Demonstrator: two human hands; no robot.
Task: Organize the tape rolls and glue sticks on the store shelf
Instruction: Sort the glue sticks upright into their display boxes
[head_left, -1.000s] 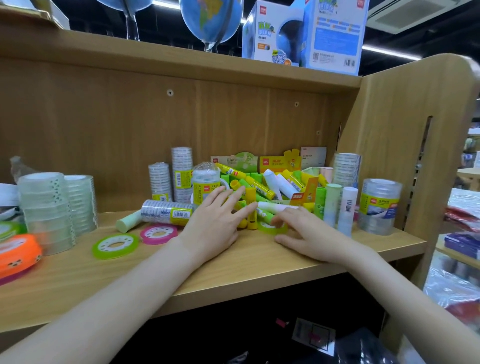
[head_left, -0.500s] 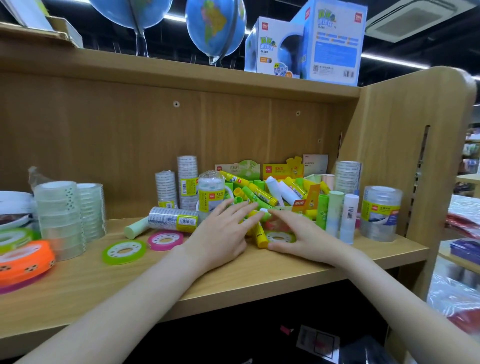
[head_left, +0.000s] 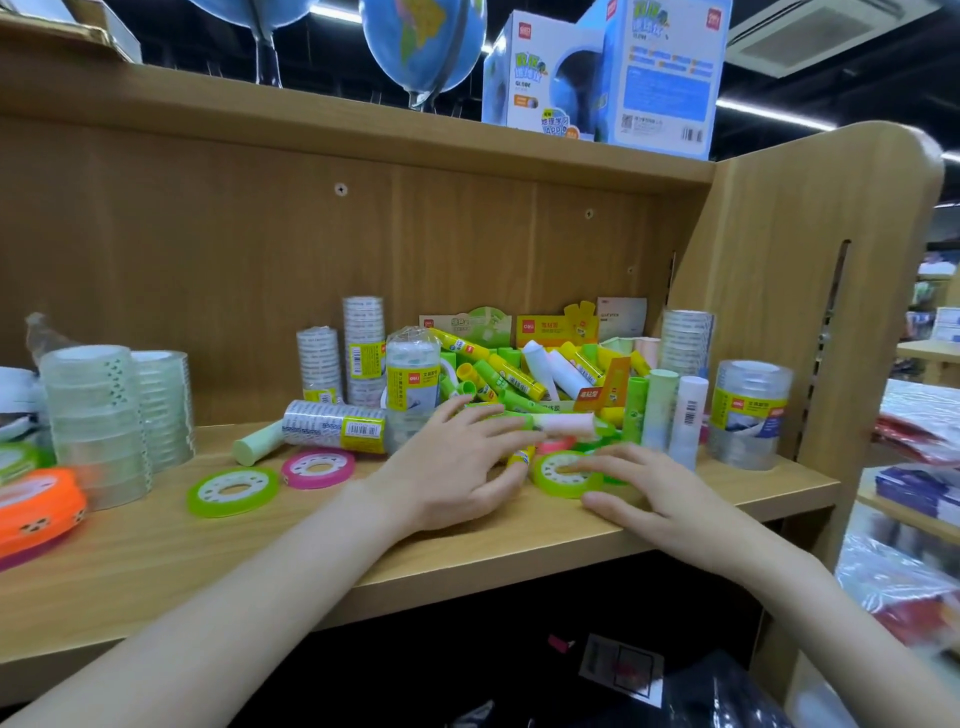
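Your right hand (head_left: 660, 499) rests spread-fingered on the light, rigid green tape roll (head_left: 563, 474), your left hand (head_left: 452, 467) empty beside it; pinch its rim.

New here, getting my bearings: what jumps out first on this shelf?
The jumbled pile of glue sticks at the shelf's back. In front of it, the left hand reaches into the pile and the right hand touches a green tape roll. An orange roll glows far left.
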